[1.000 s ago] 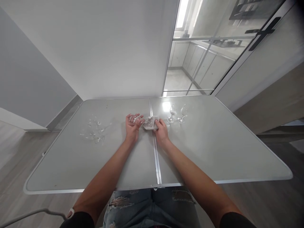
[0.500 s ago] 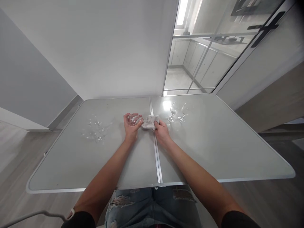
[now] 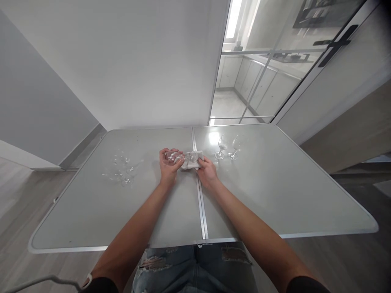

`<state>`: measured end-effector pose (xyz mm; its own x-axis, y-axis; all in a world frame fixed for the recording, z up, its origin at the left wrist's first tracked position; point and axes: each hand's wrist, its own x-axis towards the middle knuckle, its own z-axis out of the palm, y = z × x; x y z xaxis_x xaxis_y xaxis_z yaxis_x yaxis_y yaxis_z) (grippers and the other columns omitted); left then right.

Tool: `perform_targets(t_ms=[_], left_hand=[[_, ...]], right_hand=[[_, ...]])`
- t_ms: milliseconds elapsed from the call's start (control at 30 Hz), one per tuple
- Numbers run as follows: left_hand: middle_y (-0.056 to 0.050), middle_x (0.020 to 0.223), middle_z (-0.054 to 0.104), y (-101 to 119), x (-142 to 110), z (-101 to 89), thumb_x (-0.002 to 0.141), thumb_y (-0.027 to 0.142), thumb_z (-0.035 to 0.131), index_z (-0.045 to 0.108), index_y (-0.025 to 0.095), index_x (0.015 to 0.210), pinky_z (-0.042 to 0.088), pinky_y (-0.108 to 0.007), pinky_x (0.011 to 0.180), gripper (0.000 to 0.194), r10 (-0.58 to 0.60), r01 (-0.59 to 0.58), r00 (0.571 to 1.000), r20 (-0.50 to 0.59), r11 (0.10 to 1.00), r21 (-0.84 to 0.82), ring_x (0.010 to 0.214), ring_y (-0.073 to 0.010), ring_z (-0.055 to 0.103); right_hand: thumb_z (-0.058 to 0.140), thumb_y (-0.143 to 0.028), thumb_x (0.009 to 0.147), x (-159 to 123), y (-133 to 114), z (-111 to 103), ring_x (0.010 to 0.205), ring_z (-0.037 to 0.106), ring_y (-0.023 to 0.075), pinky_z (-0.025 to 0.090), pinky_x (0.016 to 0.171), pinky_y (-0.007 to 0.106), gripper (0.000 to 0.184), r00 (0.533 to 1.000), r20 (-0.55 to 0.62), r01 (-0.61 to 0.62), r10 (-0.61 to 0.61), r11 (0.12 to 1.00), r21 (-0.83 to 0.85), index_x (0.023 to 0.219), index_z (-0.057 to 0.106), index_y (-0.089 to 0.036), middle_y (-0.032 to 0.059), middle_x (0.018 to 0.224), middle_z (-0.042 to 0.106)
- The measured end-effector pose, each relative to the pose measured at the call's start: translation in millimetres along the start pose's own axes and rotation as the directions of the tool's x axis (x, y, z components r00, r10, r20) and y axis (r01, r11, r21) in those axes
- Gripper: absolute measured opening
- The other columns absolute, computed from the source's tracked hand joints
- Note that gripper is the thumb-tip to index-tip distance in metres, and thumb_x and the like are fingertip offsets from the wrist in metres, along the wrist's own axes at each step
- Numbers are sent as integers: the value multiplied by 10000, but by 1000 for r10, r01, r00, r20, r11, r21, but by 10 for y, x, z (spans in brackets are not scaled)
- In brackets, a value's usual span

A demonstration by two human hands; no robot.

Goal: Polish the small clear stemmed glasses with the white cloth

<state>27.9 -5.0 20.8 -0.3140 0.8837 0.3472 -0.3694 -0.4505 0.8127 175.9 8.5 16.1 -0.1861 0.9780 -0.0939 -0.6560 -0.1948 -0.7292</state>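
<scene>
My left hand (image 3: 168, 166) is wrapped round the bowl of a clear wine glass (image 3: 173, 157), which lies sideways with its stem toward the right. A folded white cloth (image 3: 192, 163) sits against the foot of that glass. Gripping the cloth's right edge, with the thumb on top, is my right hand (image 3: 208, 171). Both hands are above the middle of the table, close together over its seam.
Two stemmed glasses (image 3: 220, 151) stand upright right of my hands, near the far edge. Several more clear glasses (image 3: 124, 171) are grouped on the left half of the table (image 3: 275, 191). A wall (image 3: 146, 73) rises behind it.
My right thumb and the cloth have shifted slightly about the glass foot. The left hand keeps its hold on the bowl. The whole view has tilted a little.
</scene>
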Motion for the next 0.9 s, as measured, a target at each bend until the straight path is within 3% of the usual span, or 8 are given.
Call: perform_targets(t_ms=[167, 300, 400, 533, 633, 733, 800, 900], left_hand=[[-3, 1113, 580, 14, -36, 17, 637, 209, 915, 450, 288, 1062, 575, -424, 946, 635, -31, 32, 997, 66, 999, -6, 1019, -192, 694], [-1, 1117, 583, 13, 2, -13, 639, 201, 912, 459, 290, 1060, 571, -419, 950, 625, 23, -23, 1000, -2, 1000, 19, 1036, -187, 691], [0, 1108, 583, 18, 10, -22, 644, 189, 906, 456, 289, 1053, 573, -419, 946, 616, 24, -24, 1000, 3, 999, 30, 1024, -185, 694], [-8, 1100, 592, 18, -26, 2, 639, 204, 910, 447, 285, 1052, 587, -427, 915, 625, -30, 27, 996, 90, 999, 41, 1004, -199, 703], [-13, 1103, 596, 10, -29, 8, 636, 239, 915, 447, 281, 1059, 590, -429, 910, 632, -28, 23, 996, 87, 998, 62, 1014, -206, 702], [-14, 1115, 591, 0, -5, -11, 643, 247, 913, 449, 282, 1067, 586, -415, 914, 629, 13, -14, 1000, 17, 997, 70, 1032, -202, 698], [-11, 1118, 587, -6, 3, -22, 650, 235, 909, 448, 284, 1068, 584, -406, 922, 624, 19, -18, 1000, -7, 998, 63, 1034, -193, 696], [-9, 1105, 590, -13, -15, -19, 638, 234, 916, 445, 285, 1063, 596, -402, 901, 637, -40, 37, 997, 60, 998, 47, 1001, -191, 702]], right_hand=[[731, -308, 773, -2, -35, 9, 896, 676, 225, 524, 758, 318, 199, 999, 21, -41, 41, 999, -22, 933, 729, -190, 55, 930, 749], [727, -293, 738, -15, -30, 5, 826, 666, 212, 510, 730, 307, 154, 996, -37, -89, 86, 992, -88, 844, 717, -181, 39, 815, 734], [732, -317, 742, -8, -39, 15, 860, 671, 209, 505, 768, 304, 208, 999, -53, -18, 12, 994, -108, 902, 732, -184, 42, 865, 744], [741, -389, 767, 12, -74, 18, 901, 676, 210, 507, 784, 309, 299, 992, -66, 99, -107, 989, -107, 1001, 726, -205, 50, 935, 745], [762, -407, 738, 8, -77, -8, 826, 671, 205, 498, 733, 306, 283, 997, -74, -8, -4, 987, -163, 922, 714, -197, 44, 862, 735], [757, -381, 717, -6, -70, -34, 769, 646, 190, 482, 694, 291, 260, 991, -79, -126, 112, 970, -206, 878, 718, -180, 36, 814, 726], [741, -360, 722, -11, -81, -29, 767, 636, 181, 477, 692, 280, 244, 993, -82, -96, 81, 975, -202, 880, 728, -175, 35, 820, 730], [731, -353, 742, -5, -118, 6, 796, 641, 177, 484, 713, 273, 240, 995, -84, 38, -51, 988, -147, 917, 735, -190, 33, 867, 736]])
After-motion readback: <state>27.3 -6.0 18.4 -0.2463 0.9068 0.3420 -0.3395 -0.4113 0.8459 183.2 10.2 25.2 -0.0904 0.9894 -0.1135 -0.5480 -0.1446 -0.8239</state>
